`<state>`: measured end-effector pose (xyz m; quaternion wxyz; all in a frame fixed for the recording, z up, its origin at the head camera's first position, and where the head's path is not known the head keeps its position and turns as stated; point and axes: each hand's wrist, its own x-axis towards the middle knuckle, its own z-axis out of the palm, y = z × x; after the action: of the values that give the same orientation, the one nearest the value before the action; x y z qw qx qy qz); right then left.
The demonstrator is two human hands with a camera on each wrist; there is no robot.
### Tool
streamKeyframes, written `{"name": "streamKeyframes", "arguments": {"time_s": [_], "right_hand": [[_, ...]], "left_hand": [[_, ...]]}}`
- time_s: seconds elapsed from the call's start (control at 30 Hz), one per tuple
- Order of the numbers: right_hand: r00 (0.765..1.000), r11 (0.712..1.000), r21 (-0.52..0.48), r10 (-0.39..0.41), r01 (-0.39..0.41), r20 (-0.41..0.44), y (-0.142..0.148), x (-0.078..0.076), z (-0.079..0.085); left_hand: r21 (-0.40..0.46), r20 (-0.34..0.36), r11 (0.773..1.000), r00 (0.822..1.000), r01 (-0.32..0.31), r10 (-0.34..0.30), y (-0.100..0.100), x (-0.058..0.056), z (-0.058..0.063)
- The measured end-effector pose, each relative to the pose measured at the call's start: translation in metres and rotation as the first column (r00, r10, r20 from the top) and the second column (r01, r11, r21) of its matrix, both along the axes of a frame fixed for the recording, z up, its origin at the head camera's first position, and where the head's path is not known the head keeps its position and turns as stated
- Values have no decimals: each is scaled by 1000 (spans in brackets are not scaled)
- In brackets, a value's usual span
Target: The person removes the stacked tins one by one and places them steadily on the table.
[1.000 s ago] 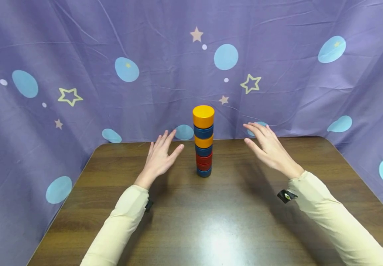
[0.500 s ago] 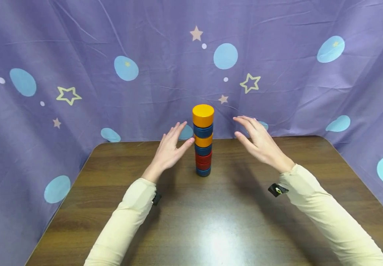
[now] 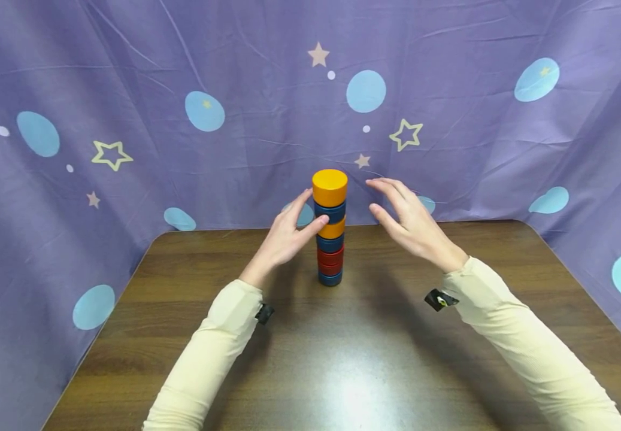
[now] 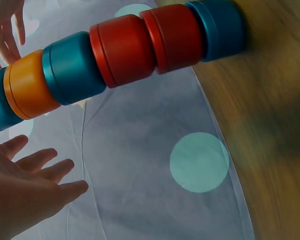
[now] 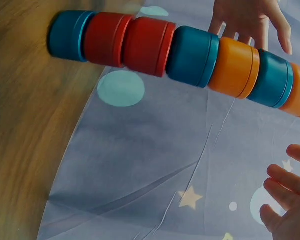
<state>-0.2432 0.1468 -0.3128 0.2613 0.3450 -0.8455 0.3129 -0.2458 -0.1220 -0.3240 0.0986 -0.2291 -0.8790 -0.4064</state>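
A tall stack of several round cups or canisters, coloured orange, blue and red, stands upright with an orange one on top. Just left of its upper part is my left hand, fingers extended and thumb passing in front of the stack in the head view. A gap shows between that hand and the stack in the left wrist view. My right hand hovers to the right, apart from the stack, with fingers slightly bent and nothing in them. The right wrist view cuts off part of the right hand.
The stack rests on a brown wooden table near its far edge. Behind it hangs a purple curtain with stars and blue spots. A dark device is worn on the right wrist, another on the left.
Both hands have moved inward and slightly upward toward the stack, the left one now overlapping its edge in the head view. The stack stands where it was.
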Motion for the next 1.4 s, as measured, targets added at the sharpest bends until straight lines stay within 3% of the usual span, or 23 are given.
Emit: {"name": "streamKeyframes", "arguments": {"time_s": [0.17,0.3,0.43,0.63,0.77,0.9,1.1,1.4], "right_hand": [[1000,1000,-13,18,-18,-3,-8,0,6],[999,999,-24,38,-39,-30,-13,-2,13],[998,998,-33,56,-56,-29,-17,-2,18],[995,996,-27,87,-88,-46,-21,-4,28],[992,993,-20,117,-118,-52,-25,-7,35],[988,988,-12,152,-153,-36,-32,-10,40],[980,981,1,194,-194,42,-46,-12,41],[975,982,-63,183,-176,128,-57,-14,36]], "left_hand": [[64,30,998,999,23,-25,3,-4,3],[163,55,985,997,48,-57,5,-8,5],[267,80,959,989,99,-125,8,-10,6],[392,88,899,965,195,-247,15,-15,7],[440,80,865,949,240,-304,20,-17,8],[464,87,850,941,251,-326,24,-17,10],[482,130,851,944,208,-304,24,-15,9],[452,138,871,949,193,-282,24,-17,9]]}}
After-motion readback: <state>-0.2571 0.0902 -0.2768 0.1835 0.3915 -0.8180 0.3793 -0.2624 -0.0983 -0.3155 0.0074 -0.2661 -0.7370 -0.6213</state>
